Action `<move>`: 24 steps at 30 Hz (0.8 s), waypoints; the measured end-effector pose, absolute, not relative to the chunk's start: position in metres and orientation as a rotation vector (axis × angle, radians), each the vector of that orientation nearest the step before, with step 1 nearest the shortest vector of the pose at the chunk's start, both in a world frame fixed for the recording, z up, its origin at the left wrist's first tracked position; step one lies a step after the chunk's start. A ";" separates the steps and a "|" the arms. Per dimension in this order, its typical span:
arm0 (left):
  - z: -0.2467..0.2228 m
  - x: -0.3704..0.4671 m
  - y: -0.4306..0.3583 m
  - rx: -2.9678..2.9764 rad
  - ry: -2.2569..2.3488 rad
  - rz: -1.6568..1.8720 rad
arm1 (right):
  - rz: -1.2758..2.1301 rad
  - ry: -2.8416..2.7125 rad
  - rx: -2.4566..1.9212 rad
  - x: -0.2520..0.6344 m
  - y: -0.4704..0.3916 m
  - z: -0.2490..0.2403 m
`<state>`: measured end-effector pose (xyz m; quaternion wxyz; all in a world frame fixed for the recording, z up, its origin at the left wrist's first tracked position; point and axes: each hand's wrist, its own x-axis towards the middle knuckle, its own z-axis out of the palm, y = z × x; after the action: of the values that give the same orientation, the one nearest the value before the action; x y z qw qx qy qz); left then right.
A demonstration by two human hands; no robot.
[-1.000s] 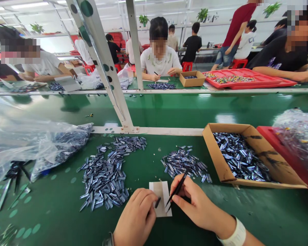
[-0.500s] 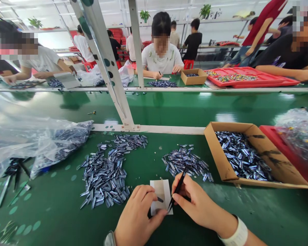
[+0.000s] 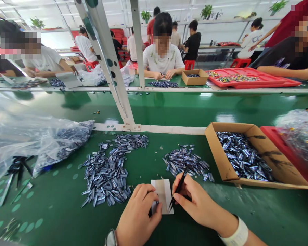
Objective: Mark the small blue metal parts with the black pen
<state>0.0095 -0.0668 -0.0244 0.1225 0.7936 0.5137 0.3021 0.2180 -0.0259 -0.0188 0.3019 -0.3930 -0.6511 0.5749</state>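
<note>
On the green worktop (image 3: 279, 222), the left hand (image 3: 141, 213) curls, thumb and forefinger pinched around something; the right hand (image 3: 191, 196) grips black tweezers (image 3: 180, 185) — tips slanting nearward and left, at the pale card's (image 3: 162, 187) near right corner. The card's long axis runs away from the person. The dark piece (image 3: 157, 202) sits in the left fingertips — mostly hidden, its direction unclear.

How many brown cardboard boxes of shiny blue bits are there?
2: a nearer brown cardboard box, right of the right hand, and a farther brown cardboard box, left of a red plastic tray. More may be hidden.
</note>
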 end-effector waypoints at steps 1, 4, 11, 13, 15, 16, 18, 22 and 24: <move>-0.024 0.009 -0.067 2.324 1.481 0.871 | 1.521 -1.731 -1.045 0.218 -0.026 -0.019; -0.022 0.008 -0.066 2.357 1.418 0.836 | 1.522 -1.740 -1.051 0.218 -0.026 -0.017; -0.020 0.007 -0.064 2.295 1.411 0.891 | 1.520 -1.738 -1.056 0.218 -0.026 -0.015; -0.020 0.007 -0.063 2.262 1.451 0.902 | 1.517 -1.738 -1.061 0.218 -0.026 -0.017; -0.020 0.007 -0.063 2.251 1.476 0.892 | 1.518 -1.728 -1.073 0.218 -0.026 -0.018; -0.020 0.008 -0.063 2.248 1.482 0.886 | 1.520 -1.723 -1.079 0.218 -0.026 -0.018; -0.020 0.008 -0.064 2.242 1.487 0.874 | 1.525 -1.719 -1.085 0.218 -0.026 -0.018; -0.018 0.006 -0.064 2.254 1.443 0.821 | 1.545 -1.724 -1.074 0.217 -0.025 -0.015; -0.017 0.005 -0.064 2.263 1.417 0.795 | 1.556 -1.723 -1.070 0.217 -0.025 -0.014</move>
<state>0.0055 -0.0635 -0.0167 0.1768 0.7994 0.5008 0.2809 0.2166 -0.0247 -0.0142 0.2887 -0.4009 -0.6453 0.5827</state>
